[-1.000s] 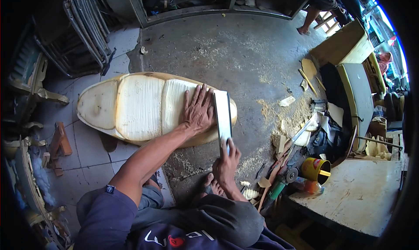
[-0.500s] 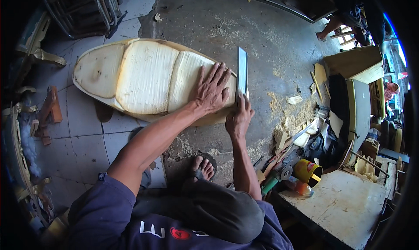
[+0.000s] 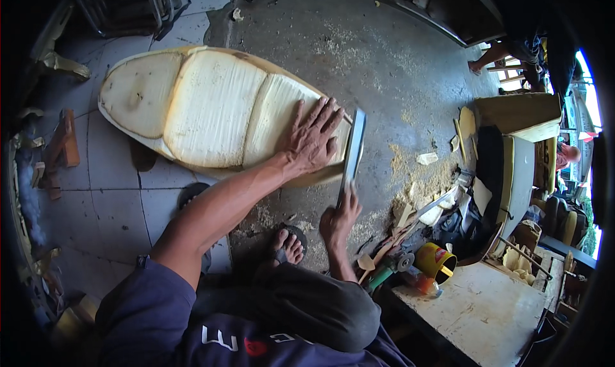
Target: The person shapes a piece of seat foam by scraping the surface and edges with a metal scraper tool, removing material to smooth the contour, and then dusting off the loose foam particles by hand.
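A long motorcycle-seat foam (image 3: 214, 111), cream-coloured with ridged cut surfaces, lies slantwise before me. My left hand (image 3: 312, 136) presses flat on its right part, fingers spread. In my right hand (image 3: 341, 221) is the near end of a long, straight, flat metal blade (image 3: 354, 146); the fingers wrap round it, hiding any handle. The blade points away from me along the foam's right end and appears to touch it, though the exact contact is hard to see.
Foam scraps and crumbs (image 3: 410, 175) litter the floor at right. Nearer stand a green angle grinder (image 3: 389, 271), a yellow can (image 3: 432, 259) and a worn white tabletop (image 3: 474, 303). Stacked metal frames (image 3: 131, 8) are at far left. Another person's leg (image 3: 492, 56) shows at far right.
My right hand has drawn back toward me and slightly left, bringing the blade nearer and tilting it. My left hand stays on the foam. The whole view has shifted a little.
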{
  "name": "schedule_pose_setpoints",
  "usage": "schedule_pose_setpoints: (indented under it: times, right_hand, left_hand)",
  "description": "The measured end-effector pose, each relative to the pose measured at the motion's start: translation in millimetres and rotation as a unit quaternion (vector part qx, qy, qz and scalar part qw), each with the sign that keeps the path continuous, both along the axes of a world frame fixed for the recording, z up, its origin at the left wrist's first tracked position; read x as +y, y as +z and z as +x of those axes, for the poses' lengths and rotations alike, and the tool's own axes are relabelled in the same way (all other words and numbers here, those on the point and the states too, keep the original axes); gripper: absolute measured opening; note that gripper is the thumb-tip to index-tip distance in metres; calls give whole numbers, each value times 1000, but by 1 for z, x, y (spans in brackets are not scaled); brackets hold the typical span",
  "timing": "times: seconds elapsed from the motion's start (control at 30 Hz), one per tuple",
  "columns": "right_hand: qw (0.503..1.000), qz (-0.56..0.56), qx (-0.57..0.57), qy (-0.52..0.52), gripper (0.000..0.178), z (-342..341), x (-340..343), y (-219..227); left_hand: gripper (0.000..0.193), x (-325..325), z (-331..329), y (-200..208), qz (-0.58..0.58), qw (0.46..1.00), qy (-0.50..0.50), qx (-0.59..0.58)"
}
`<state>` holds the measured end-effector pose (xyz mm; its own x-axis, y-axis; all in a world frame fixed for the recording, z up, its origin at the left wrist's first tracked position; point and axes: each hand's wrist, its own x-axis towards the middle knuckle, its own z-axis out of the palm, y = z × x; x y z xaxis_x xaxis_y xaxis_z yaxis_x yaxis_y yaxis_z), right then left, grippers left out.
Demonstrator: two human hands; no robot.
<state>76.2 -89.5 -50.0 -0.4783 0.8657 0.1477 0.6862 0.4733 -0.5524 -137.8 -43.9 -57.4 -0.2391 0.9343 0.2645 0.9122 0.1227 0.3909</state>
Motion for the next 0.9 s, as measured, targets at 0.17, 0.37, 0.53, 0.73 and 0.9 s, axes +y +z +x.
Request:
schedule_pose_setpoints:
  times: [0.17, 0.37, 0.53, 0.73, 0.9]
  right_hand:
    - [1000, 10, -5, -20, 82, 19, -23, -9]
    - [1000, -1, 2, 1, 81, -4, 26, 4]
    - [1000, 21, 9, -13, 80, 22, -37, -3]
    - [1000, 8, 3, 10, 78, 0, 41, -13]
    - [999, -41, 4, -27, 86, 51, -58, -20]
  left_hand:
    - [72, 12, -1, 8, -16, 1000, -10, -5]
    - [73, -1, 8, 7, -17, 1000, -11, 3]
    - [71, 0, 7, 14, -38, 999, -17, -8]
    - [70, -4, 8, 9, -35, 999, -15, 7]
    - [72, 0, 12, 18, -54, 998, -14, 5]
